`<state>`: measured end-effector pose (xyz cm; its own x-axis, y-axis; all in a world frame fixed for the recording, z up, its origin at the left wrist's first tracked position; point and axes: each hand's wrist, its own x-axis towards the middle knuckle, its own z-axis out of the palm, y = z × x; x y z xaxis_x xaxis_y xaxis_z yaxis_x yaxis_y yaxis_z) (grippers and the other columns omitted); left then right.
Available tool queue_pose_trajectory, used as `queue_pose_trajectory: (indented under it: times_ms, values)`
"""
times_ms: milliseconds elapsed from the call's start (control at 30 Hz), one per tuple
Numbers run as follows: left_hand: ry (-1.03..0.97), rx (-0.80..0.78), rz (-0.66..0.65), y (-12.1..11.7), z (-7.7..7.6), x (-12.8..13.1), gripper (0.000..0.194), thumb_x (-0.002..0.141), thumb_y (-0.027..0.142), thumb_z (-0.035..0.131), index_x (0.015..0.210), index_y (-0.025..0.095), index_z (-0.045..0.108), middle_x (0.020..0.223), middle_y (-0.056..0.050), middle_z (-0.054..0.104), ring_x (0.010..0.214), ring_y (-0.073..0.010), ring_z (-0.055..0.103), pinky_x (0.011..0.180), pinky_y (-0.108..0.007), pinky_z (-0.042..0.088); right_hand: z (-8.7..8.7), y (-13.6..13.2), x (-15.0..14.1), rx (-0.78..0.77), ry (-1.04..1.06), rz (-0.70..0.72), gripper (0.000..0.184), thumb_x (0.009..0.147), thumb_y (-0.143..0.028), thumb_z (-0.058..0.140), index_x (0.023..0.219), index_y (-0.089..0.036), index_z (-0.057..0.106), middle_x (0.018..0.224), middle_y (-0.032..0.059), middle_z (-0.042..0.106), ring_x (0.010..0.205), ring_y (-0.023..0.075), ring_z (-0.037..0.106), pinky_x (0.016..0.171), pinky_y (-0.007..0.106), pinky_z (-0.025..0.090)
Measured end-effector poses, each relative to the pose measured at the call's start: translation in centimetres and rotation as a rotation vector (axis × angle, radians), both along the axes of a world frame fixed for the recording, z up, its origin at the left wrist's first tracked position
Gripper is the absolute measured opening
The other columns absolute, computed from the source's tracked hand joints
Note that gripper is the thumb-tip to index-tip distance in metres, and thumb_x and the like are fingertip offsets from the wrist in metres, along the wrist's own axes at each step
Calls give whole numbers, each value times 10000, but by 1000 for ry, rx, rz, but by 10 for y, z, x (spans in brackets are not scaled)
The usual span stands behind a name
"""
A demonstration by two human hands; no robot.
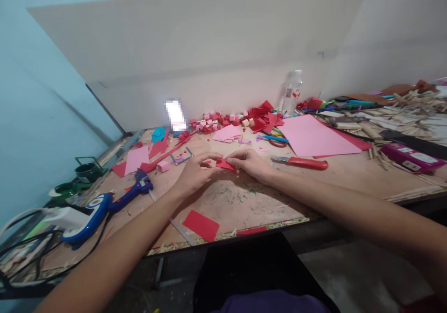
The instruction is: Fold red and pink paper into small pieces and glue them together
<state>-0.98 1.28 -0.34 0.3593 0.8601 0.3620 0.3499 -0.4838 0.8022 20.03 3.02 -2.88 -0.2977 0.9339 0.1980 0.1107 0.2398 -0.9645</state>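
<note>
Between my two hands, just above the middle of the table, is a small piece of red paper. My left hand has its thumb and fingers curled at the paper's left end. The fingers of my right hand pinch its right end. A red-handled knife lies to the right of my right hand. Left of my left hand are a small pink paper cube and a blue glue gun. A red paper rectangle rests near the front edge.
Several pink and red cubes are heaped along the back, near a lit phone. A plastic bottle stands by the white partition. Pink sheets and wood strips lie right. A blue power strip with cables sits left.
</note>
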Motion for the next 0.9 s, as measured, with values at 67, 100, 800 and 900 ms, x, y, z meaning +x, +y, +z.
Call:
queue_pose_trajectory:
  times_ms: [67,100,800,900]
  values:
    - [42,17,14,1,-1,-1,212,827,306,696,990,201,784,1099,-89,790,1035,-276,718,898,-399,550,0,0,1,2,-13,38,218,860,-312,692,941,-142,801,758,38,739,571,125,572,548,249,462]
    - [66,25,18,2,-2,-1,204,833,295,679,979,201,786,1069,-81,796,1005,-266,722,881,-385,548,0,0,1,0,-19,57,236,863,-312,694,983,-139,802,803,48,755,587,127,588,556,250,475]
    - [-274,-707,-406,-99,50,-20,253,844,513,710,1086,463,762,1180,-22,727,1101,-318,673,788,-495,611,0,0,2,-7,-86,28,196,839,-330,674,799,-148,737,674,19,674,577,145,571,564,262,427]
    - [-288,-968,-670,-173,33,-17,310,832,607,723,1140,573,709,1209,5,718,1035,-305,709,566,-437,603,-2,2,1,-10,-78,29,222,836,-354,679,736,-156,695,613,1,620,556,136,541,552,256,399]
